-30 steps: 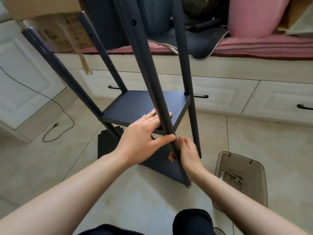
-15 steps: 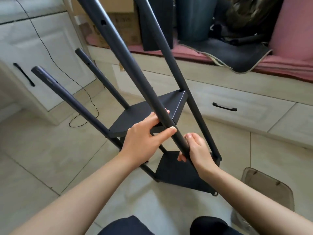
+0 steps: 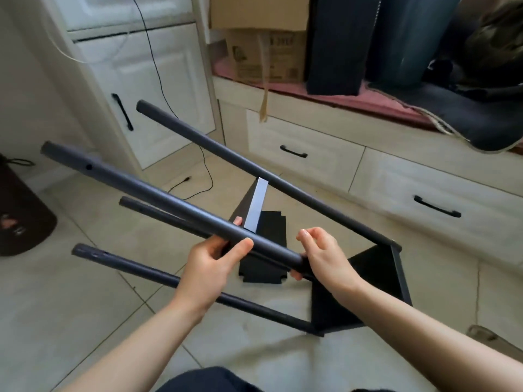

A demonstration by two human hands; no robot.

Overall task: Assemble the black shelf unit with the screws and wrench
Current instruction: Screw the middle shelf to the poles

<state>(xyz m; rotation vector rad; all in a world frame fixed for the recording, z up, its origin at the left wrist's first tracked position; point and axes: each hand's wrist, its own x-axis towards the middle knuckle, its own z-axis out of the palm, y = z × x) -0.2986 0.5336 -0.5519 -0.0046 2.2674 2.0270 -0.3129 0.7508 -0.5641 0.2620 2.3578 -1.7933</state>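
Black shelf unit [image 3: 376, 281], tipped on its side at frame centre: four dark round poles slant toward the upper left, joined by two flat panels. Left hand [image 3: 209, 267] and right hand [image 3: 325, 258] both grip the nearest pole [image 3: 158, 202]. A clear bin [image 3: 492, 339] is cut off at the lower right, contents unseen. A cardboard box [image 3: 266, 52] sits at upper centre, interior hidden.
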